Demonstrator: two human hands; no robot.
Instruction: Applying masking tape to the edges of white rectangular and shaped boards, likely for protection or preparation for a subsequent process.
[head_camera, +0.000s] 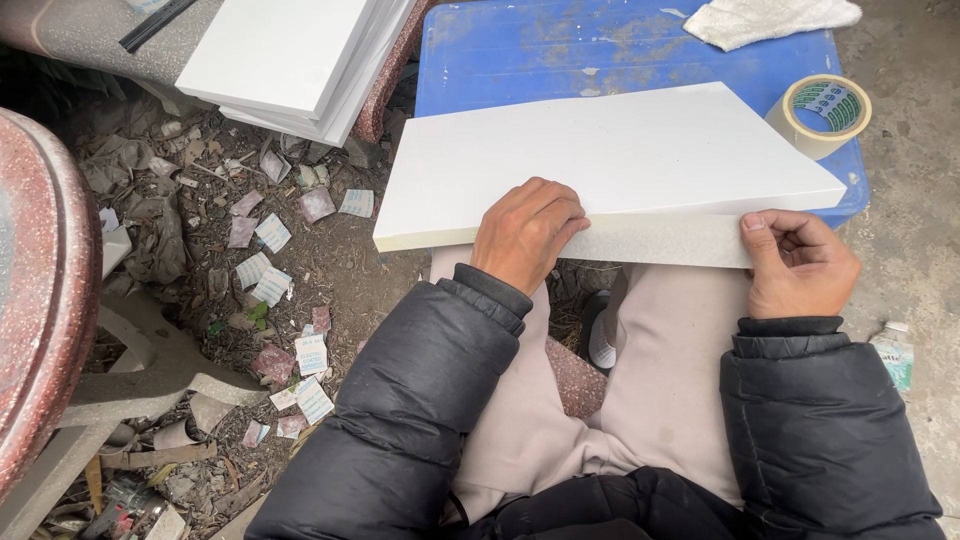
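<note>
Soft, even daylight fills the scene, bright but without direct sun, as under an overcast sky. Shadows are faint and diffuse: a thin dark band lies under the near edge of the white board, and a deeper shade sits between the knees and beneath the blue worktop. The board's top is almost washed out, its surface texture barely readable, yet there is no hard glare. Focus is sharp across the middle, including both hands and the litter on the ground. Wide-angle bending shows at the left edge, where the red speckled rim curves and softens slightly
</note>
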